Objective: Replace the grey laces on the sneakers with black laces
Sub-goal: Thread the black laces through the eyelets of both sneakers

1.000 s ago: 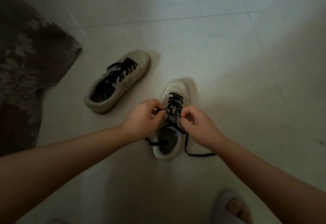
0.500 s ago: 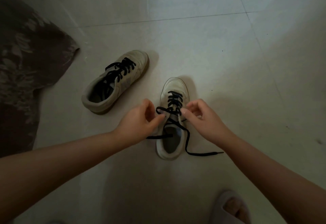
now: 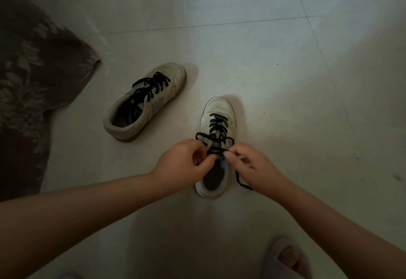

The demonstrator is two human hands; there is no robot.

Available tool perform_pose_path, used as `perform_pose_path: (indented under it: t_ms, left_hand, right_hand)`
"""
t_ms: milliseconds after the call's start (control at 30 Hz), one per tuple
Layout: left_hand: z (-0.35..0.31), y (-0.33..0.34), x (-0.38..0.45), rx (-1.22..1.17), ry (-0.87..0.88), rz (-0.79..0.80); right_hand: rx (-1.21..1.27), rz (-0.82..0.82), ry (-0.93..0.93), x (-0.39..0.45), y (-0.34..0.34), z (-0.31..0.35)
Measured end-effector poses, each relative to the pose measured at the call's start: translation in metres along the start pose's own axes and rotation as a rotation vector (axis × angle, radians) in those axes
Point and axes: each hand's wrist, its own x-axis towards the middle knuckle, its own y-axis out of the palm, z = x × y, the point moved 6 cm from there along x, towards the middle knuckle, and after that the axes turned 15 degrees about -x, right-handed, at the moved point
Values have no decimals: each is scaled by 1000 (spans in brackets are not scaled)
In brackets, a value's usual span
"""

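Observation:
Two pale sneakers stand on the tiled floor. The near sneaker (image 3: 217, 111) points away from me and carries a black lace (image 3: 216, 125) crossed through its eyelets. My left hand (image 3: 184, 164) and my right hand (image 3: 250, 164) meet over its tongue, each pinching a strand of that lace, with loops spreading above the fingers. One loose lace end (image 3: 241, 183) trails on the floor by my right wrist. The far sneaker (image 3: 145, 102) lies at an angle to the left, laced in black.
A dark flowered cloth (image 3: 33, 80) fills the left edge. A foot in a pale slipper (image 3: 287, 259) shows at the bottom right. Light floor tiles (image 3: 285, 80) stretch beyond the shoes.
Both hands have come back together over the near sneaker's tongue after pulling apart. The lace end on the left is drawn in and loops now stand above the fingers.

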Motion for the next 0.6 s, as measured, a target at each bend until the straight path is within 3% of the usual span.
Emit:
perform_pose_path:
  t_ms: [133,400,533,600]
  left_hand:
    - [0,2,2,56,-49,-52]
    - [9,-8,2,-319,-158,-10]
    - [-1,3,5,221,-184,-5]
    - [-5,1,14,296,-126,-30]
  right_hand:
    - [-36,-8,-4,-3,1,6]
    - [8,61,48,-2,-12,11]
    - [7,59,42,3,-16,22]
    - [-20,23,9,6,-21,32]
